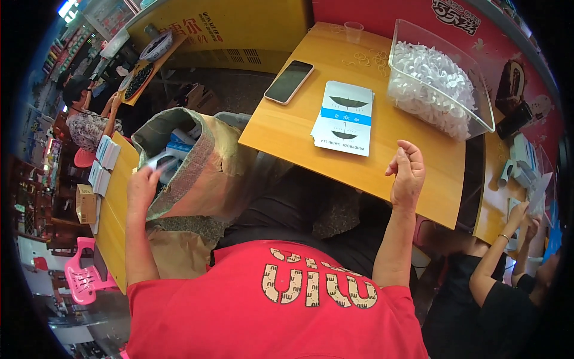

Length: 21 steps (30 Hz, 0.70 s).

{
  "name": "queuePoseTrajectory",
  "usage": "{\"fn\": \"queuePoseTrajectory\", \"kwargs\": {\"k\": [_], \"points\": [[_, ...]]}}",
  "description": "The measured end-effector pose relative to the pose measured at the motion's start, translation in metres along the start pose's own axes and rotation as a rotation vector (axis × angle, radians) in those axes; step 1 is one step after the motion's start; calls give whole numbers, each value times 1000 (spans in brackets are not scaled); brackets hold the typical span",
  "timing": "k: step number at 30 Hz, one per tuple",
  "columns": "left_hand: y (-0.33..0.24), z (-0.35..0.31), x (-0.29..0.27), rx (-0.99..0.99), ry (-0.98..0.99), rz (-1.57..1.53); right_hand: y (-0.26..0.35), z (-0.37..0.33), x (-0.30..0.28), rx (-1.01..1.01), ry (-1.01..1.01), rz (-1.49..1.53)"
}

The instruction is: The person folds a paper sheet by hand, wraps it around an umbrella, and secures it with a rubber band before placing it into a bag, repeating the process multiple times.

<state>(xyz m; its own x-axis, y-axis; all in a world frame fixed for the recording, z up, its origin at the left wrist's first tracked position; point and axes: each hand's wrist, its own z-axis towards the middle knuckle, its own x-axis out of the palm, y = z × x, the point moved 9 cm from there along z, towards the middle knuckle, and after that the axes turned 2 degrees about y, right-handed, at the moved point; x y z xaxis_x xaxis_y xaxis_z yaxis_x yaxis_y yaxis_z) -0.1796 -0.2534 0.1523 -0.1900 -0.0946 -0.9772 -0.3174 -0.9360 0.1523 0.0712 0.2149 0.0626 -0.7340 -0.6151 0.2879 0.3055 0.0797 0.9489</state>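
At the left, my left hand point(143, 184) reaches to the rim of a large woven sack point(224, 164). Its fingers are closed on a pale curled piece point(165, 163), blurred by motion, over the sack's mouth. Blue and white pieces point(181, 142) lie inside the sack. My right hand point(408, 173) is raised above the near part of the table, fingers curled in and nothing visible in them. Just beyond it lies a stack of white and blue printed cards point(345, 118) with umbrella drawings.
On the wooden table point(293, 131) are a phone point(289, 82), a clear cup point(353, 32), loose elastic bands point(362, 58) and a clear bin point(487, 122) full of white curled strips point(433, 81). Co-workers sit left and right. A pink chair point(84, 272) stands at the left.
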Motion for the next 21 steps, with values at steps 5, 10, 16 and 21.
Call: {"fn": "queuePoseTrajectory", "kwargs": {"k": [5,10,16,21], "points": [[-29,8,-7,-45,153,29,-1,-13,3,34,0,-45],[-23,20,5,-49,62,-78,3,-16,5,21,27,-106],[8,20,76,-56,330,-384,-6,-24,41,83,143,-219],[-48,33,78,294,248,-453,-17,-28,69,136,261,-320]]}}
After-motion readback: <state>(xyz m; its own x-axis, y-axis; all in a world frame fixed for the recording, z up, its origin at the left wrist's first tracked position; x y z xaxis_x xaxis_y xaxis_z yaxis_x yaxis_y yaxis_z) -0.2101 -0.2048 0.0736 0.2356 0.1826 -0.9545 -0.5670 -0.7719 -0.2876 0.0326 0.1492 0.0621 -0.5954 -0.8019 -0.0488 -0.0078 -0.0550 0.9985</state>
